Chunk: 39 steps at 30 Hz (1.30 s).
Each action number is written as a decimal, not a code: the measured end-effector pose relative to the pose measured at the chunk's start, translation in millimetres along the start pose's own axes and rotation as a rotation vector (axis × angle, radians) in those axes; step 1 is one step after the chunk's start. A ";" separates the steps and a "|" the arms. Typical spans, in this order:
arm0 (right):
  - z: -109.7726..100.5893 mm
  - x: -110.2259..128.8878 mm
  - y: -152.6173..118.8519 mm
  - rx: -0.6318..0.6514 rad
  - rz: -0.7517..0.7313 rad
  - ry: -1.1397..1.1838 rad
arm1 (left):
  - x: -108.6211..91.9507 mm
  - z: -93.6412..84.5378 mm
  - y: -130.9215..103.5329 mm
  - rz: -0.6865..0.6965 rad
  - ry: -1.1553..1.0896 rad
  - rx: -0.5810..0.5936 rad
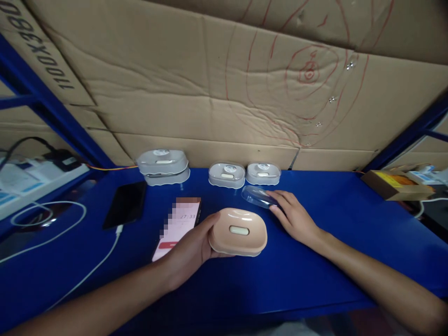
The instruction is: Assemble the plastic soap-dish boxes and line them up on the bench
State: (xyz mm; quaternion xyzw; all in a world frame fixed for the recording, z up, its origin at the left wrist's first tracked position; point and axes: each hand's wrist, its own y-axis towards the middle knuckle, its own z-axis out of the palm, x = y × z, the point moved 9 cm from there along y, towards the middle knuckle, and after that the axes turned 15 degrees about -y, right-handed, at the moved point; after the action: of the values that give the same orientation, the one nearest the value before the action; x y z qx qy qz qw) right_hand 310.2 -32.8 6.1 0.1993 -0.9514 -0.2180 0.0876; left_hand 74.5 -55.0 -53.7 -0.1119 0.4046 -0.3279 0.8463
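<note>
The left hand (194,249) grasped the pink dish (240,242); the right hand (297,218) gripped the clear lid (257,197) by 1 end. Behind it, 2 lidded dishes (227,175) stood on the counter (315,280).

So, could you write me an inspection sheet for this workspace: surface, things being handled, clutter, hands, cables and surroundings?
Surface: blue tabletop.
Things handled: pinkish dish, uncovered, with a pale insert; clear lid behind it.
Clutter: dark phone; lit phone; lidded dishes along the back, two of them stacked at left; small cardboard box at right.
Hands: left hand holds the pinkish dish; right hand is at the clear lid's edge, gripping or merely touching unclear.
Cables: white cable plugged into the dark phone; white loop at left.
Surroundings: cardboard backing with red drawn rings.
</note>
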 end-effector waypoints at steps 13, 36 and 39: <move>-26.7 83.4 -31.3 -0.085 -0.510 0.108 | 2.2 14.6 -3.7 0.043 -0.044 0.153; -33.6 88.7 -36.3 -0.086 -0.692 0.055 | 0.8 19.7 -12.6 0.017 -0.124 0.153; -30.4 87.2 -35.2 -0.059 -0.669 0.070 | -0.1 18.6 -12.7 0.027 -0.107 0.143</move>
State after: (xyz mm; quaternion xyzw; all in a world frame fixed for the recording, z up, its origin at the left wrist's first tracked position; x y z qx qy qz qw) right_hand 251.0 -109.8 24.4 0.5054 -0.8228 -0.2551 0.0496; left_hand 82.6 -65.9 -35.8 -0.0633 0.3357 -0.3382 0.8769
